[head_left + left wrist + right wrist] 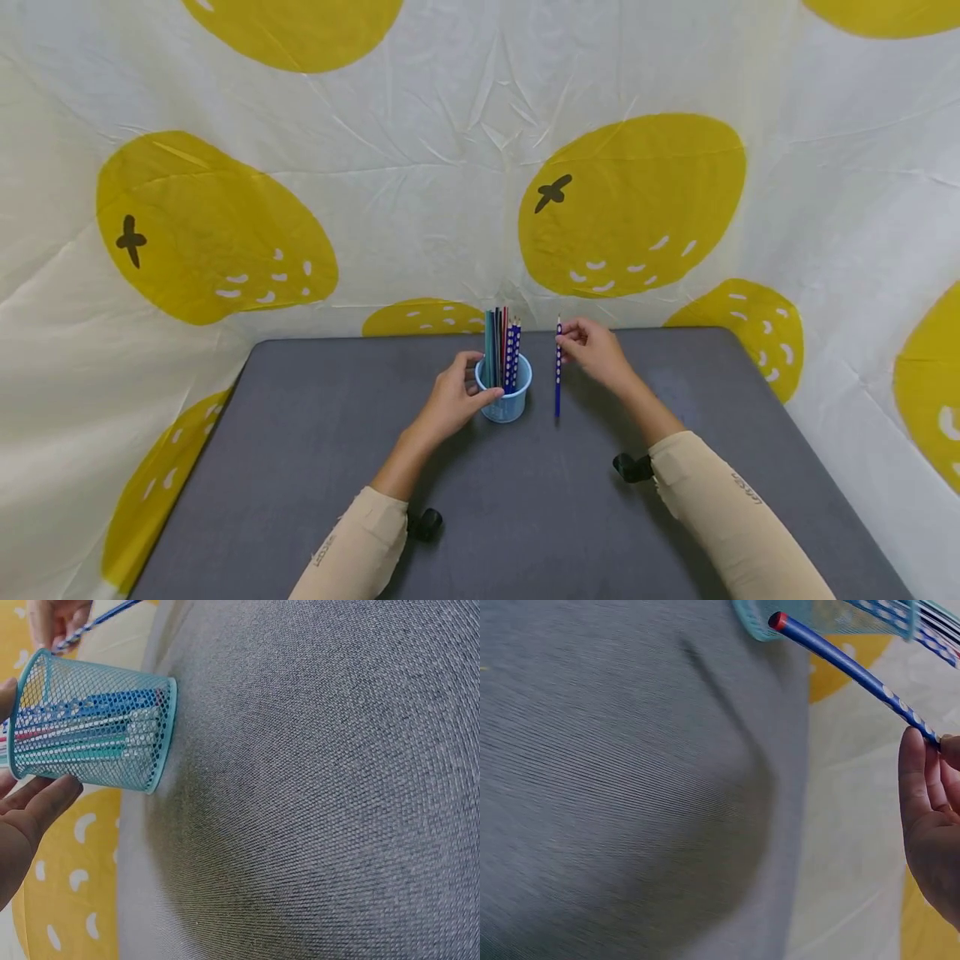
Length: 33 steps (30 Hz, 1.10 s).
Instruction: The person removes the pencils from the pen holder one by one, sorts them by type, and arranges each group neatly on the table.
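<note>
A light blue mesh pencil cup [504,408] stands upright on the table, filled with several pencils [501,350] in green, black, red and dotted blue. My left hand [456,392] holds the cup around its rim and side, thumb at the front. To the right of the cup, my right hand [596,352] pinches a blue pencil [557,379] with pale dots near its upper end. That pencil hangs upright, point up; its red-tipped lower end shows in the right wrist view, with the pencil's shadow on the table apart from it.
The dark grey table [337,450] reaches to a white cloth backdrop [435,217] printed with big yellow fruit. Black wrist cameras [632,468] sit at the cuffs of both beige sleeves [735,508].
</note>
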Motion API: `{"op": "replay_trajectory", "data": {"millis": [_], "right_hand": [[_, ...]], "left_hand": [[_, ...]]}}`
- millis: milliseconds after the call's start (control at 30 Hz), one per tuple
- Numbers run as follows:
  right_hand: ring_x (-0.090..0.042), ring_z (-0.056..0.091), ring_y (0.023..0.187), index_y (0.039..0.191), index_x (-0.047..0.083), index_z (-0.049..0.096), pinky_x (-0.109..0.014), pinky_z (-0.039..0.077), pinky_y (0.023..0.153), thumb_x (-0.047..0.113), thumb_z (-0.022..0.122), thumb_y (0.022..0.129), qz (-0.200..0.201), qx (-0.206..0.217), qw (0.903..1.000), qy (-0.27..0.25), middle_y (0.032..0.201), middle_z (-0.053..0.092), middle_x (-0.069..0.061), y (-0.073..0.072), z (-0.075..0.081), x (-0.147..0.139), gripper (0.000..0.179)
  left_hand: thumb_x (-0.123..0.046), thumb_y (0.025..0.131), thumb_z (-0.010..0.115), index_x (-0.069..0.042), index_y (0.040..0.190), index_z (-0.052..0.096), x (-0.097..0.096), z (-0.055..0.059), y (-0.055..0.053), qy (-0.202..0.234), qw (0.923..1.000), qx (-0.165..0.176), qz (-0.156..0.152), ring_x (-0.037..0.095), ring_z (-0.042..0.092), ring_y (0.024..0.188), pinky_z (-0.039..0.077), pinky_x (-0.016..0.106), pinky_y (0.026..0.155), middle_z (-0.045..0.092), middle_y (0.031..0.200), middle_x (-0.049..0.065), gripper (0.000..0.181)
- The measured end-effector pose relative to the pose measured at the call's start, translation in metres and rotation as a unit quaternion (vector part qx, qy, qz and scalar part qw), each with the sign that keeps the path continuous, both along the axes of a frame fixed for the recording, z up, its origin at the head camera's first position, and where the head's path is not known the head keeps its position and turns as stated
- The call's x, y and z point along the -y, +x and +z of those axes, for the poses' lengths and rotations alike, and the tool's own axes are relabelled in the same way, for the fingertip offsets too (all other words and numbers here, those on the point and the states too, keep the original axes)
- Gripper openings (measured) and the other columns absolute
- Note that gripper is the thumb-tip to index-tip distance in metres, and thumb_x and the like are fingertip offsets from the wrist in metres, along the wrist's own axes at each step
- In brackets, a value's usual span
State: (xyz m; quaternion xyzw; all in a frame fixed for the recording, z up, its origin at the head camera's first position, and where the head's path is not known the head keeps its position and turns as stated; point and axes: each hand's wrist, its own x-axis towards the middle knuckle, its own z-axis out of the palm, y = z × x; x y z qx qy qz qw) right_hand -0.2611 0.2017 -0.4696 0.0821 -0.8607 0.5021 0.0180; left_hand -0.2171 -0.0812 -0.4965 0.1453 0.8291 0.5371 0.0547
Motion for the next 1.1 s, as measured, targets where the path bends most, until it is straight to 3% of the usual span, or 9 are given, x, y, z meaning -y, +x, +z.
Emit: {"op": "replay_trajectory", "data": {"millis": [167, 367, 567, 833, 1100], "right_hand": [[-0.022, 0.072, 0.075, 0.113, -0.003, 0.064, -0.036, 0.065, 0.068, 0.012, 0.066, 0.101, -0.005, 0.026, 0.9992, 0.031, 0.096, 0.072, -0.018, 0.005, -0.022, 0.004, 0.019], [-0.014, 0.070, 0.067, 0.110, -0.005, 0.067, -0.022, 0.059, 0.060, 0.009, 0.068, 0.100, 0.001, 0.044, 0.9981, 0.044, 0.093, 0.075, -0.018, 0.008, -0.039, 0.010, 0.017], [-0.008, 0.067, 0.062, 0.109, -0.006, 0.069, -0.021, 0.058, 0.059, 0.009, 0.068, 0.099, -0.015, 0.071, 0.9959, 0.055, 0.093, 0.077, -0.017, 0.008, -0.050, 0.017, 0.018], [-0.006, 0.065, 0.058, 0.105, -0.006, 0.072, -0.022, 0.059, 0.056, 0.010, 0.069, 0.097, -0.028, 0.100, 0.9921, 0.070, 0.088, 0.076, -0.013, 0.011, -0.059, 0.025, 0.018], [-0.008, 0.067, 0.058, 0.094, -0.002, 0.074, -0.024, 0.060, 0.056, 0.012, 0.073, 0.094, -0.035, 0.118, 0.9874, 0.100, 0.079, 0.073, -0.009, 0.013, -0.052, 0.031, 0.014]], "left_hand": [[-0.029, 0.090, 0.083, -0.006, 0.144, 0.045, 0.002, -0.001, 0.000, 0.003, 1.0000, 0.001, -0.005, 0.038, 0.059, 0.130, 0.055, 0.049, 0.104, 0.058, 0.144, 0.021, 0.071], [-0.029, 0.090, 0.083, -0.006, 0.144, 0.045, 0.005, 0.000, 0.001, 0.004, 1.0000, 0.000, -0.002, 0.037, 0.060, 0.130, 0.056, 0.048, 0.104, 0.058, 0.143, 0.022, 0.071], [-0.027, 0.089, 0.084, -0.005, 0.144, 0.045, 0.008, 0.002, 0.000, 0.007, 1.0000, -0.003, 0.003, 0.039, 0.060, 0.129, 0.056, 0.049, 0.104, 0.059, 0.141, 0.023, 0.071], [-0.027, 0.089, 0.084, -0.005, 0.143, 0.046, 0.010, -0.001, 0.000, 0.007, 0.9999, -0.005, 0.007, 0.036, 0.061, 0.129, 0.057, 0.047, 0.103, 0.059, 0.141, 0.022, 0.070], [-0.029, 0.089, 0.083, -0.005, 0.145, 0.045, 0.009, -0.001, 0.002, 0.010, 0.9999, -0.011, 0.004, 0.034, 0.061, 0.128, 0.058, 0.045, 0.102, 0.060, 0.139, 0.021, 0.071]]}}
